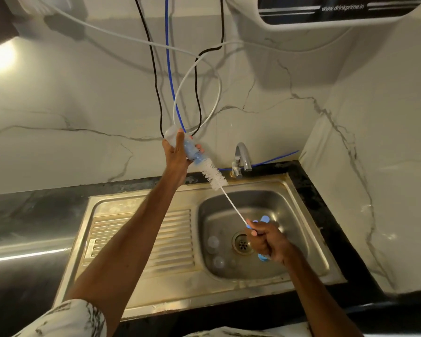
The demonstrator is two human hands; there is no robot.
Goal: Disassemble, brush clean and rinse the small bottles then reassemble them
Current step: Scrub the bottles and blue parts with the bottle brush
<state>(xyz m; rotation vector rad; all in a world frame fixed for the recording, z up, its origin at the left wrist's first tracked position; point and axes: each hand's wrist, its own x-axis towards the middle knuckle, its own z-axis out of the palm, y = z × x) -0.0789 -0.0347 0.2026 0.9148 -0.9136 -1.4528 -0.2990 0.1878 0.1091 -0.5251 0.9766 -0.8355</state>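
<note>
My left hand (176, 154) grips a small clear bottle (171, 133), raised above the back rim of the sink with its mouth tilted down to the right. A bottle brush (214, 176) with white bristles and a blue tip is partly inside that mouth. Its thin white stem runs down to the blue handle, which my right hand (267, 242) grips over the basin. Two small clear bottle parts (213, 244) (218, 262) lie in the basin left of the drain.
The steel sink (309, 198) has a ribbed draining board (141, 242) on its left and a chrome tap (241, 159) at the back. Black, blue and white hoses (173, 93) hang down the marble wall behind the bottle. A water purifier (326, 10) is mounted top right.
</note>
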